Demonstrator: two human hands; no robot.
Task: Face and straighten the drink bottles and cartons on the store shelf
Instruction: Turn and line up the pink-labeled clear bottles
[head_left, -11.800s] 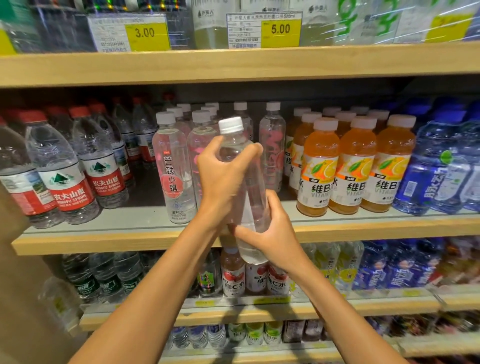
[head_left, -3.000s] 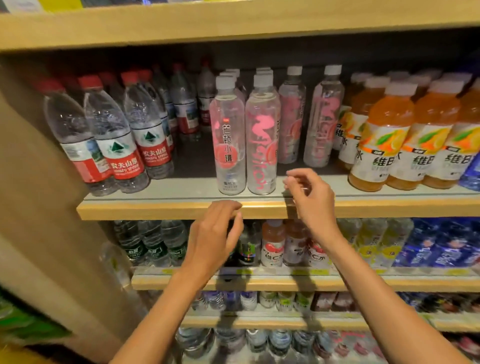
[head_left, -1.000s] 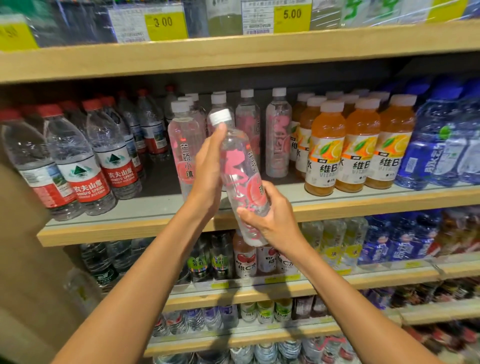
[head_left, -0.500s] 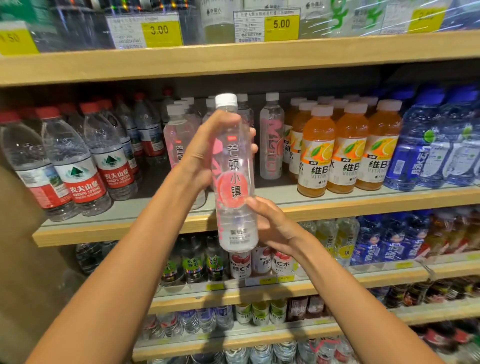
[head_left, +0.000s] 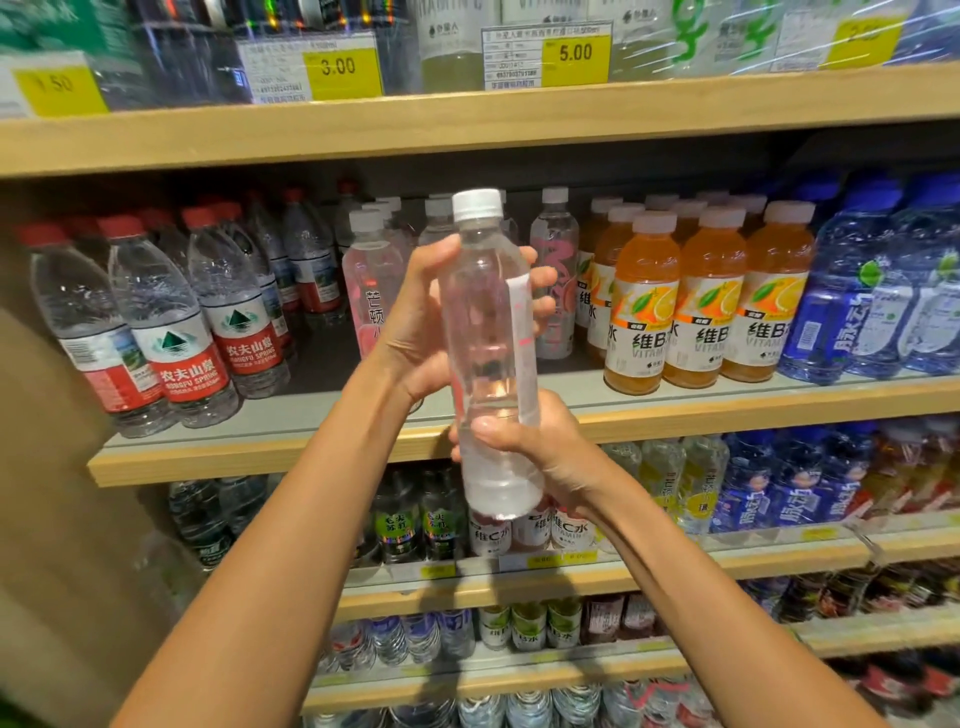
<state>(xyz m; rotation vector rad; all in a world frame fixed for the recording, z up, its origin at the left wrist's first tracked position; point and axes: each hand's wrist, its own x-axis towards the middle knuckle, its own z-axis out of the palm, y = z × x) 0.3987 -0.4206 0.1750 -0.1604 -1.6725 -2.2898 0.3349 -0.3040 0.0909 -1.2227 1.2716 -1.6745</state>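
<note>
- Shelf (head_left: 727, 415) first — the middle board runs across the centre of the frame, and its front row is what you line up to. That's the water bottles (head_left: 171, 332) at left and the orange bottles (head_left: 644, 312) and blue bottles (head_left: 857, 306) at right, all near the lip with their labels out.
- The open slot looks to be mid-frame, between the pink bottle (head_left: 371, 296) and the orange ones — it's mostly hidden behind what's being held, so I can't say how wide it is.
- The bottle (head_left: 485, 332) itself is off the shelf, upright, dead centre of the frame in front of that slot. What faces the camera is clear plastic, and only a label edge shows down its right side. I'd say it needs more of a spin before it goes down.
- Left hand (head_left: 415, 332) is wrapped round the upper body from the left, fingertips peeking out on the right. Right hand (head_left: 524, 441) is clamped round the lower part, thumb across the front.
- My take: use the lower hand as the anchor and twist with the upper one. Then set it down flat, level with the neighbours' fronts.
- Small thing: go in straight so the base doesn't clip the pink one beside it.
</note>
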